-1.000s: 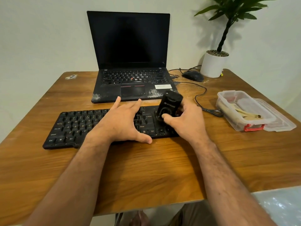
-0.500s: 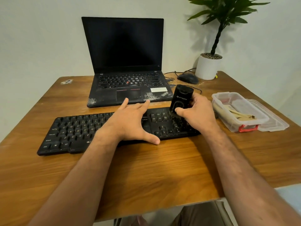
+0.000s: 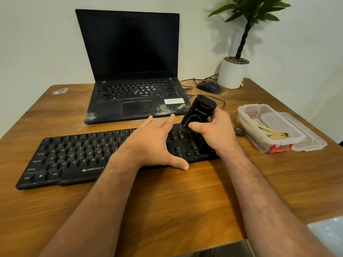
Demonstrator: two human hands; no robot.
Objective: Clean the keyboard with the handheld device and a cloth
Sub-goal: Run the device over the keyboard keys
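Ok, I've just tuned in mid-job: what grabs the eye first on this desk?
The two hands at centre: the right hand grips a black handheld device, its brush end down on the right part of the black keyboard, while the left hand lies spread flat on the keys. Behind them stands an open laptop with a dark screen and whitish dust on its palm rest.

"ZEBRONICS" stands on the keyboard [image 3: 78, 160]; "ThinkPad" on the laptop [image 3: 137, 106] palm rest.
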